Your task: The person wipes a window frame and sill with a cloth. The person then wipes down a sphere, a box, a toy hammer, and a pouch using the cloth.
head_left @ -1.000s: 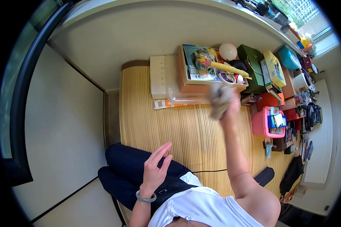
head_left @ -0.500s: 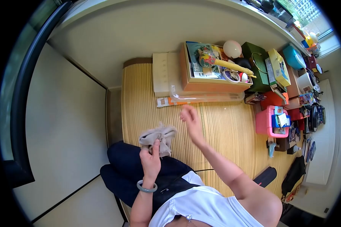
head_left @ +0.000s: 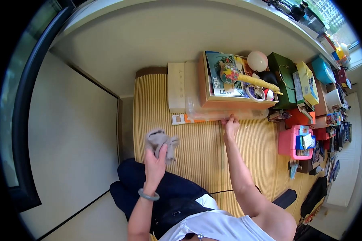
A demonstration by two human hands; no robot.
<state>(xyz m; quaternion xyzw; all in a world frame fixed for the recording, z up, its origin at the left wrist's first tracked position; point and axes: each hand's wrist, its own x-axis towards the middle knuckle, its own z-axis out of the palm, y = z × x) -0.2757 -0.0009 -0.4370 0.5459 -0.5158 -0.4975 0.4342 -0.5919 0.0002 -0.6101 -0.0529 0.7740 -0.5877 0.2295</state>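
My left hand (head_left: 154, 168), with a grey bangle on its wrist, is closed around a crumpled grey cloth (head_left: 159, 138) held above the straw mat. My right hand (head_left: 231, 127) reaches forward to the front edge of a clear plastic tray (head_left: 249, 115), its fingers curled together at that edge. The tray lies under the front of an orange-sided box (head_left: 239, 103). A flat orange-and-white strip (head_left: 183, 119) pokes out below the tray, left of my right hand. Exactly how the fingertips meet the tray's edge is hard to make out.
The box holds papers, a yellow-handled toy (head_left: 255, 82) and a pale ball (head_left: 257, 61). A long cream box (head_left: 176, 88) lies beside it. On the right are a green box (head_left: 279, 64), a pink bin (head_left: 287, 142) and a dark cylindrical case (head_left: 284, 201).
My right hand has moved forward and right, from above the mat to the clear tray's edge. My left hand has shifted slightly left with the cloth. The camera view has moved a little.
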